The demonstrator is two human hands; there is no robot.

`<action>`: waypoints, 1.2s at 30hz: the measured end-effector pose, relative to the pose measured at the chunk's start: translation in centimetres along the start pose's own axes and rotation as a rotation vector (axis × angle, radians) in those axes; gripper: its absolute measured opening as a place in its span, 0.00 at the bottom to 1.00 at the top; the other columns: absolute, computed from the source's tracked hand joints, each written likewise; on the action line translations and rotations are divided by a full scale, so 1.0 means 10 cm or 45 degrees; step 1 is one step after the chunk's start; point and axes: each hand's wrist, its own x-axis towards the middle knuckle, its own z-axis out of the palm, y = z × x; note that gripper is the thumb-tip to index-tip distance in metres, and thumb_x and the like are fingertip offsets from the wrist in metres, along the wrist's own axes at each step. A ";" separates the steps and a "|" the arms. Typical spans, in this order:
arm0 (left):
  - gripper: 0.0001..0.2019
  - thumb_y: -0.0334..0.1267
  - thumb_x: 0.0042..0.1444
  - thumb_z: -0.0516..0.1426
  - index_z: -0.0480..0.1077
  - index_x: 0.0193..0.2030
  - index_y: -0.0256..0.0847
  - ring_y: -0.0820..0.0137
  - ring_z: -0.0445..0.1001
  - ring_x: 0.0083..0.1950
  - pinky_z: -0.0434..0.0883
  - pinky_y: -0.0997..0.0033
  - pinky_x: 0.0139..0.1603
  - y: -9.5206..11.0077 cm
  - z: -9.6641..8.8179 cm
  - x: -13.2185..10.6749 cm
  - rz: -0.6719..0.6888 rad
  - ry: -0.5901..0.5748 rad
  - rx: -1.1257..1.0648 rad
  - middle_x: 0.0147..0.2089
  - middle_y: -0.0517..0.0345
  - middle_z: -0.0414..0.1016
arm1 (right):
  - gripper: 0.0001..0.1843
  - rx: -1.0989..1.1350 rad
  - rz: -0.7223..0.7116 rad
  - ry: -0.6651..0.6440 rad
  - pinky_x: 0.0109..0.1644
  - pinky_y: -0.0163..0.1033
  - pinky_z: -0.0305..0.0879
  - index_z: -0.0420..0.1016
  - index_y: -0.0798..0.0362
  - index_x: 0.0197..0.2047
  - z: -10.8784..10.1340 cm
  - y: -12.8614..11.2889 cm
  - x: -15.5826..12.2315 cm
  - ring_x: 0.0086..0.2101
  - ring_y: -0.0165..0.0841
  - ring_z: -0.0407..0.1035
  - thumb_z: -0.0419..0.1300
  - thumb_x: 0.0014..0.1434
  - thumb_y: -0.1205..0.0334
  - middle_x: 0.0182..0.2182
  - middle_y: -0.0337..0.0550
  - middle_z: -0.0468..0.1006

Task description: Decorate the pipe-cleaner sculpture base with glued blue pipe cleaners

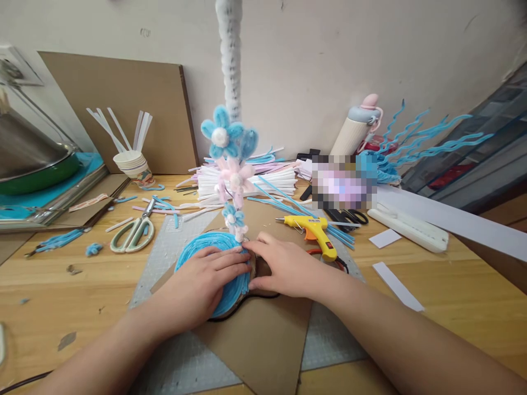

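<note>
A round base point(197, 245) wound in blue pipe cleaners stands on cardboard in front of me. From its back edge rises a tall white fuzzy stem point(229, 60). Pipe-cleaner flowers climb its lower part: a large blue flower point(222, 133), a pink flower point(236, 178) and a small blue flower point(234, 218). My left hand point(212, 277) lies flat across the base, fingers stretched toward its right edge. My right hand point(282, 269) grips that edge, thumb low and fingers near the stem's foot; the fingertips are partly hidden.
A yellow glue gun point(315, 230) lies right of the base, its black cord running by my hands. Scissors point(134, 233) and a paper cup point(134, 167) are left. White pipe cleaners point(267, 184) pile behind. A bottle point(349, 131) stands back right; cardboard point(241, 340) covers the cutting mat point(329, 340).
</note>
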 end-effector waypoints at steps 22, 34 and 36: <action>0.30 0.21 0.51 0.47 0.64 0.59 0.49 0.64 0.64 0.65 0.62 0.55 0.61 -0.03 0.01 -0.03 -0.010 -0.066 -0.056 0.67 0.59 0.62 | 0.16 -0.168 -0.117 0.188 0.29 0.39 0.51 0.72 0.51 0.51 0.27 -0.31 -0.58 0.29 0.32 0.68 0.47 0.67 0.63 0.32 0.41 0.75; 0.28 0.21 0.53 0.47 0.66 0.58 0.48 0.63 0.66 0.63 0.63 0.56 0.60 -0.02 0.01 -0.02 -0.001 -0.023 -0.071 0.65 0.58 0.65 | 0.17 -0.321 -0.171 0.152 0.27 0.40 0.47 0.70 0.51 0.54 0.35 -0.28 -0.52 0.26 0.31 0.66 0.47 0.67 0.64 0.32 0.39 0.75; 0.28 0.21 0.52 0.47 0.66 0.58 0.48 0.63 0.66 0.63 0.63 0.56 0.61 -0.02 0.01 -0.02 0.000 -0.014 -0.077 0.65 0.58 0.65 | 0.17 -0.361 -0.200 0.149 0.27 0.40 0.46 0.69 0.52 0.55 0.35 -0.28 -0.51 0.26 0.30 0.66 0.48 0.66 0.65 0.32 0.40 0.75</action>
